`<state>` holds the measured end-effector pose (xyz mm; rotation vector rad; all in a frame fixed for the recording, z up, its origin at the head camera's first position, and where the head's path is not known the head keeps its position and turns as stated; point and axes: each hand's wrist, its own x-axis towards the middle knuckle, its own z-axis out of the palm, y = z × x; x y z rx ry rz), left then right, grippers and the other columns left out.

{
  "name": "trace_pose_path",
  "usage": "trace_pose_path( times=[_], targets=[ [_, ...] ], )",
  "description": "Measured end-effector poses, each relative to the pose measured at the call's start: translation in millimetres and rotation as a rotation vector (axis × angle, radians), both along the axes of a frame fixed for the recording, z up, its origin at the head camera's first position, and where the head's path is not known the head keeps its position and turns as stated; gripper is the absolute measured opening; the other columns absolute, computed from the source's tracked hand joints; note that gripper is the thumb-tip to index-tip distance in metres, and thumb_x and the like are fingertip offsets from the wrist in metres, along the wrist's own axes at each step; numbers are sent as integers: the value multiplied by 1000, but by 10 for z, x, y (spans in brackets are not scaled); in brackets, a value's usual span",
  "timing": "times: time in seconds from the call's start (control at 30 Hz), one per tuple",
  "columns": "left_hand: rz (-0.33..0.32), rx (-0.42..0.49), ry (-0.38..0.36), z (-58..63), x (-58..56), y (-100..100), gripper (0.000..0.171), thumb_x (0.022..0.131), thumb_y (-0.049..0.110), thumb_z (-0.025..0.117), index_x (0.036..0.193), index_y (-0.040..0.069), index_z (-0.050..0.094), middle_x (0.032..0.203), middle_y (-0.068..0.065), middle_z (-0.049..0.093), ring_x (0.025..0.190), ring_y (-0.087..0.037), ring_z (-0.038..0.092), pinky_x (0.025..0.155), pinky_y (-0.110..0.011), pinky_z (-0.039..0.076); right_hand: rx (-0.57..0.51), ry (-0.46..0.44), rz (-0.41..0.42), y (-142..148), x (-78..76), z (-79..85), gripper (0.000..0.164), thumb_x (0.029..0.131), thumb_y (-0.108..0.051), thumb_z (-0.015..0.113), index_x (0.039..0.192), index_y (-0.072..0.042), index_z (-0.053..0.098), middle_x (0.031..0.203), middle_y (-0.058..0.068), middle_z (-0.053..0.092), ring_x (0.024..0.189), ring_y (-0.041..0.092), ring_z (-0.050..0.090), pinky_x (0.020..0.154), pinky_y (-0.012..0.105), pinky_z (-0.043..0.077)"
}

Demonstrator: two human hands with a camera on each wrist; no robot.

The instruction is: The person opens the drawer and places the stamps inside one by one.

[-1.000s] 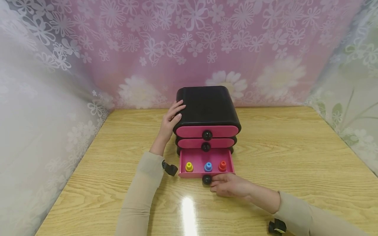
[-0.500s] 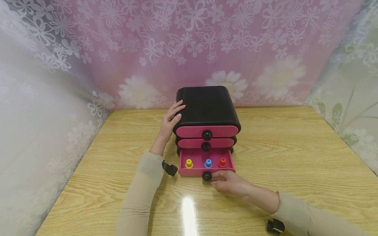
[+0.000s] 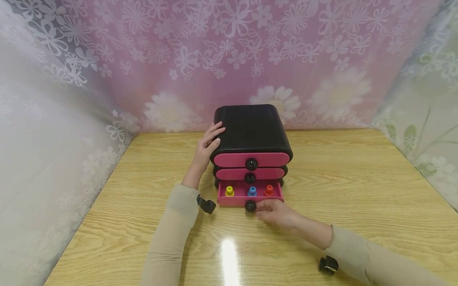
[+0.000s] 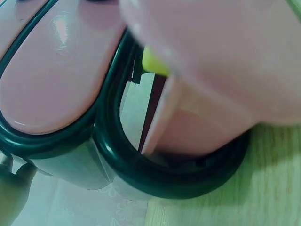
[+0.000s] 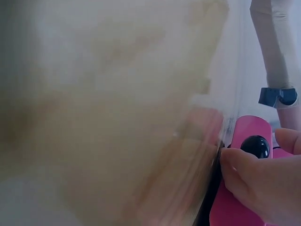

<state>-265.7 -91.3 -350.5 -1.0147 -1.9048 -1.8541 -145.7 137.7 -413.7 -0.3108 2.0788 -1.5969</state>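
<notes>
A small black chest point(image 3: 250, 131) with pink drawers and round black knobs stands on the wooden table. Its bottom drawer point(image 3: 232, 201) is partly out and holds a yellow peg point(image 3: 229, 191), a blue peg point(image 3: 252, 191) and a red peg point(image 3: 269, 190). My left hand point(image 3: 206, 145) rests on the chest's left side, fingertips over the top edge. My right hand point(image 3: 277, 213) touches the drawer front just right of its knob point(image 3: 250, 206). In the right wrist view, the knob point(image 5: 255, 146) shows between thumb and fingers, not visibly pinched. A yellow bit point(image 4: 155, 62) shows in the left wrist view.
Both upper drawers, the top point(image 3: 229, 160) and the middle point(image 3: 229, 173), are shut. Wooden tabletop point(image 3: 343, 190) extends on either side. A flowered pink cloth point(image 3: 229, 59) hangs behind the chest, with pale cloths at both sides.
The bottom drawer has slid partway inward, carrying the three pegs with it. My right hand has moved forward along with the drawer front. The left hand has stayed in place.
</notes>
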Motion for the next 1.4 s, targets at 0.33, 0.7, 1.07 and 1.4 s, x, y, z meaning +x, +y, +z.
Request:
trace_pose_path(
  times=[0.33, 0.7, 1.07, 1.4],
  targets=[
    [0, -8, 4, 3, 2, -3, 36, 86, -5, 38, 119, -18, 43, 134, -29, 30, 130, -39, 7, 101, -54, 11, 51, 51, -6, 10, -211, -15, 34, 81, 2, 53, 110, 19, 48, 108, 27, 54, 103, 32, 53, 79, 31, 46],
    [2, -10, -20, -6, -6, 11, 36, 86, -3, 37, 119, -18, 43, 135, -27, 30, 133, -29, 8, 101, -52, 11, 76, 96, 57, 87, -419, -51, 38, 77, 9, 52, 112, 21, 46, 109, 30, 53, 103, 37, 52, 83, 35, 45],
    [-13, -5, -4, -13, -14, 23, 36, 85, -6, 37, 119, -19, 42, 134, -29, 29, 131, -37, 6, 101, -55, 10, 131, 175, 69, 150, -542, -82, 35, 75, 9, 53, 108, 20, 51, 107, 29, 55, 98, 36, 55, 81, 35, 46],
    [-37, -22, -12, -160, -178, -74, 50, 91, 28, 45, 123, -11, 44, 139, -18, 29, 133, -28, 6, 101, -53, 11, 167, 216, 77, 151, -502, -31, 35, 81, 1, 54, 112, 16, 50, 107, 27, 55, 100, 35, 54, 81, 36, 45]
  ],
)
